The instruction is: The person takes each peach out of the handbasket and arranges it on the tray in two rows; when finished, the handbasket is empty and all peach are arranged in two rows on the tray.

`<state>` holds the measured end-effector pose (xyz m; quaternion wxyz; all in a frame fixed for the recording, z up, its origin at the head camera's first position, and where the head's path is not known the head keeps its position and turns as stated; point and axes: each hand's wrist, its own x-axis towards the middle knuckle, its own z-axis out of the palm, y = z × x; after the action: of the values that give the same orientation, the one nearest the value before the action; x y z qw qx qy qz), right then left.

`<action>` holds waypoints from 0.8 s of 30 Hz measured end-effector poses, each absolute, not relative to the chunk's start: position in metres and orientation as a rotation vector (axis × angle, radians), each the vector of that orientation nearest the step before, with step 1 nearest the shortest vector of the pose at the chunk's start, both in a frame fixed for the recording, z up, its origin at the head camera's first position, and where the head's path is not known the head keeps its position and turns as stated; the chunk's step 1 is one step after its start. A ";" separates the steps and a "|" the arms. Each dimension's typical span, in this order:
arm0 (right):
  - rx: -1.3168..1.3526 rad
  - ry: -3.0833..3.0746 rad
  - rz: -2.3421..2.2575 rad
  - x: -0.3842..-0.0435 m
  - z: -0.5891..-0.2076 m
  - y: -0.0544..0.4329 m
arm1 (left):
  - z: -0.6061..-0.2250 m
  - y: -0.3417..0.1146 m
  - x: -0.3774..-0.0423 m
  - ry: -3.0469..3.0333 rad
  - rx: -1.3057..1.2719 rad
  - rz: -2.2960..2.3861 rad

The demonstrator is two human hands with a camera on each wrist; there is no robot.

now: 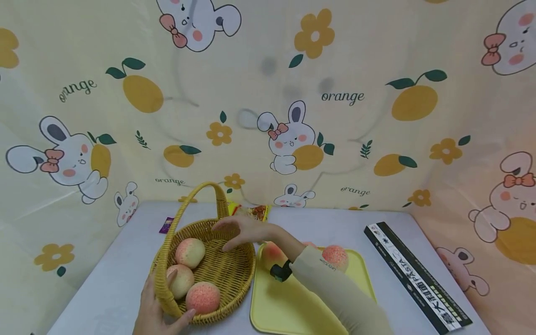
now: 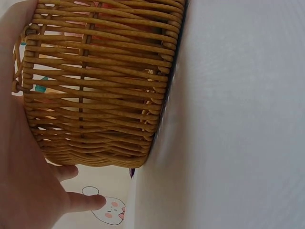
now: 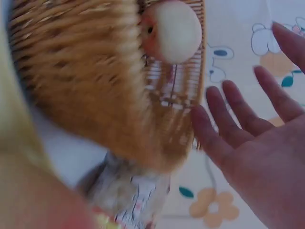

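Near edge of desk (image 1: 113, 279): left hand (image 1: 152, 309) holds the wicker basket (image 1: 226, 272) at its near rim, thumb curled onto the front of the weave, palm against the outer wall beside the handle base; left wrist view shows the palm flat on the basket's side w/ fingers (image 2: 83, 202) reaching past its bottom. Basket sits at near-left part of desk, upright, handle (image 1: 197, 197) arching over its left side. Inside: 3 peaches, one at the near rim (image 1: 203, 298), one left of it (image 1: 181, 280), one farther back (image 1: 190, 252).

Just right of basket, touching or nearly so: yellow tray (image 1: 293, 307), w/ a peach (image 1: 335, 257) near its far edge and another (image 1: 272, 253) at its far-left corner, partly hidden by the sleeve (image 1: 335, 293).

Right hand (image 1: 243, 230) hovers over the far side of basket, fingers spread and relaxed, holding nothing; right wrist view confirms empty palm.

Right side of desk: long black-and-white pasta box (image 1: 414, 277) lying diagonal. Far edge: a snack packet (image 1: 255, 211) behind the basket, small purple wrapper (image 1: 166, 225) at far-left.
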<state>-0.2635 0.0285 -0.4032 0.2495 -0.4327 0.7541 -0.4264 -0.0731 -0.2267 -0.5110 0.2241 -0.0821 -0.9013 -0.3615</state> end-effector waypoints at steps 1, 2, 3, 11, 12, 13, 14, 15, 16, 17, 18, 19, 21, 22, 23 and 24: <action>-1.185 2.063 -1.118 -0.263 -0.403 0.023 | -0.511 -0.227 -0.074 -2.484 -0.242 -1.003; -1.194 2.069 -1.073 -0.263 -0.404 0.018 | -0.512 -0.227 -0.074 -2.473 -0.263 -1.004; -1.191 2.063 -1.044 -0.263 -0.404 0.014 | -0.512 -0.227 -0.075 -2.460 -0.287 -1.006; -1.159 2.055 -0.942 -0.266 -0.404 -0.017 | -0.512 -0.225 -0.077 -2.450 -0.287 -1.012; -1.158 2.067 -0.931 -0.267 -0.405 -0.021 | -0.512 -0.225 -0.077 -2.450 -0.283 -1.009; -1.152 2.075 -0.924 -0.268 -0.406 -0.024 | -0.511 -0.225 -0.077 -2.452 -0.277 -1.009; -1.146 2.088 -0.914 -0.269 -0.407 -0.027 | -0.511 -0.225 -0.077 -2.449 -0.276 -1.006; -1.146 2.104 -0.901 -0.270 -0.409 -0.030 | -0.511 -0.225 -0.077 -2.447 -0.276 -1.001; -1.150 2.117 -0.888 -0.271 -0.410 -0.032 | -0.511 -0.225 -0.076 -2.445 -0.277 -0.998; -1.156 2.122 -0.876 -0.272 -0.411 -0.035 | -0.511 -0.225 -0.076 -2.443 -0.276 -0.993; -1.161 2.130 -0.858 -0.273 -0.412 -0.037 | -0.511 -0.225 -0.076 -2.446 -0.270 -0.989; -1.169 2.132 -0.843 -0.274 -0.413 -0.040 | -0.511 -0.226 -0.076 -2.449 -0.263 -0.984; -1.176 2.131 -0.818 -0.275 -0.415 -0.044 | -0.512 -0.226 -0.075 -2.452 -0.253 -0.972; -1.182 2.130 -0.810 -0.275 -0.416 -0.046 | -0.513 -0.226 -0.075 -2.450 -0.253 -0.969; -1.181 2.130 -0.806 -0.275 -0.416 -0.048 | -0.513 -0.227 -0.076 -2.443 -0.260 -0.967; -1.182 2.136 -0.799 -0.275 -0.417 -0.050 | -0.514 -0.228 -0.076 -2.436 -0.267 -0.965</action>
<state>-0.2749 -0.0504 -0.4172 0.2826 -0.4413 0.7977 -0.2984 -0.0763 -0.2276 -0.5138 0.2512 -0.0983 -0.8952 -0.3547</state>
